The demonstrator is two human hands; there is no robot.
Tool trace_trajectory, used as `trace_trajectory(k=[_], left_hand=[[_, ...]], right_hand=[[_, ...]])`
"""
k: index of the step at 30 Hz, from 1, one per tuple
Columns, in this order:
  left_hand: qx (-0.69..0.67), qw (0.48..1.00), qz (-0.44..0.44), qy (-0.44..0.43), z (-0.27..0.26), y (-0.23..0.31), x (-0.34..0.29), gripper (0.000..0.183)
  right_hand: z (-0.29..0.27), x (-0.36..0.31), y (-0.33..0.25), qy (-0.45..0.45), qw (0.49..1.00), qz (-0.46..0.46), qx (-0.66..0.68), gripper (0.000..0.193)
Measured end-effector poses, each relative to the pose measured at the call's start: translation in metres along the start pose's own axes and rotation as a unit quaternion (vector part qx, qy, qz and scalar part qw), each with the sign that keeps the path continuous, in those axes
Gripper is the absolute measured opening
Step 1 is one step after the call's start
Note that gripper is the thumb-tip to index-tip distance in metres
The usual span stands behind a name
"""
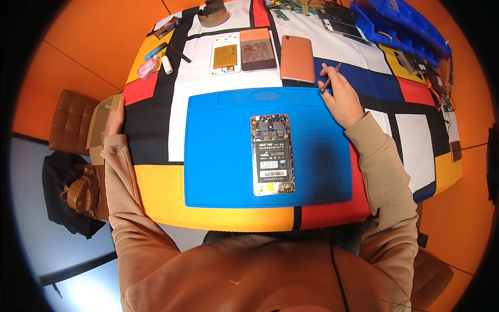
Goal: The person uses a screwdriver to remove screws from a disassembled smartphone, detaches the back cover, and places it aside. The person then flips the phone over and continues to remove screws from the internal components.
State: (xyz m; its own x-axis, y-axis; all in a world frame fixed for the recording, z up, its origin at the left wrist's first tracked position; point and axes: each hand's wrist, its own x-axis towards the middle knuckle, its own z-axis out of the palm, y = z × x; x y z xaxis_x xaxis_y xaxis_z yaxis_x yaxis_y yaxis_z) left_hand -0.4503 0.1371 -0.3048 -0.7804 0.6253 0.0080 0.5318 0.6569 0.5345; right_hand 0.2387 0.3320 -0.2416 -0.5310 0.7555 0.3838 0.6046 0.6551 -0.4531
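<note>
On the blue work mat (218, 156) lies an opened smartphone (273, 156), its circuit board bare at the far end and a black battery in its middle. My right hand (343, 101) rests at the mat's far right corner, fingers closed on a thin dark pen-shaped tool (331, 79). Just beyond it is a phone with a copper-orange back (297, 59). At the table's left edge, beside a cardboard box (99, 127), my left hand (117, 115) lies with its visible fingers straight; part of it is hidden, and no held thing shows.
Behind the mat lie a white phone shell with a yellow battery (225, 54) and a part-orange, part-brown panel (258, 50). Blue parts bins (403, 26) and circuit boards (293, 6) stand far right. A pink case (148, 67) and a tape roll (213, 15) lie far left.
</note>
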Motion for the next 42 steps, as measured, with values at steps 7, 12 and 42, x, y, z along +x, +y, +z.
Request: trace_trajectory(k=[7,12,42], left_hand=[[0.097,0.965,0.069,0.232,-0.01,0.092,-0.086,0.066],[-0.08,0.893,0.441,0.044,-0.012,0.227,-0.271,0.032],[0.212,0.555,0.789,-0.157,0.081,0.134,-0.459,0.023]], right_hand=[[0.0,0.0,-0.001,0.011,1.0,-0.012,-0.004,0.043],[-0.001,0.0,-0.002,0.01,1.0,-0.014,0.007,0.036],[0.037,-0.005,-0.115,-0.124,0.891,0.018,0.435,0.037]])
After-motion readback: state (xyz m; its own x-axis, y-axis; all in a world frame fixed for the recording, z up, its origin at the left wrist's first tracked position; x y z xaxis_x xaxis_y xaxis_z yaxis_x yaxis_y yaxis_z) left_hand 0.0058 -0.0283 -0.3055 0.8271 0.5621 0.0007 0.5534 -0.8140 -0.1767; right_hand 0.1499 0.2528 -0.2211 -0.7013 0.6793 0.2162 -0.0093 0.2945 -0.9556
